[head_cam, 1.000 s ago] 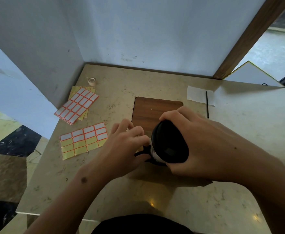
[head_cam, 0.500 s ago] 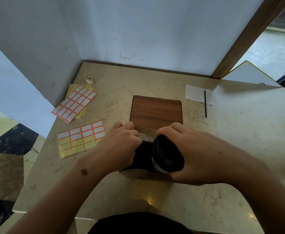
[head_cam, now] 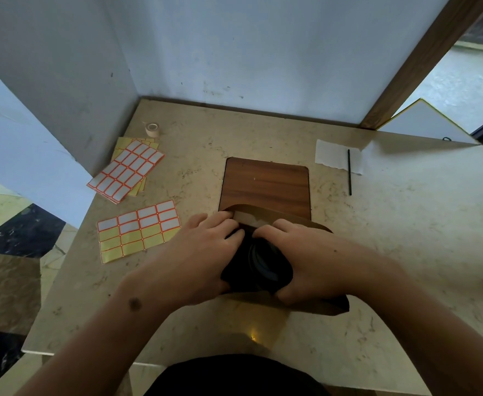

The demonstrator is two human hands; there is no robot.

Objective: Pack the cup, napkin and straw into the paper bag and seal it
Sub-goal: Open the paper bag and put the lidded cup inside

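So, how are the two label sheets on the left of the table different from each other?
The far label sheet looks full of white labels; the near label sheet has white labels only in its upper rows, with yellow backing below. The far one lies tilted on yellow sheets, the near one alone on the table. Both have orange borders.

Home corner: marble table (head_cam: 406,252), tiled floor (head_cam: 11,232).

Both hands cover most of the bag (head_cam: 306,221); the cup (head_cam: 263,264) inside shows only its dark lid. The counter (head_cam: 406,252) is cut off at right.
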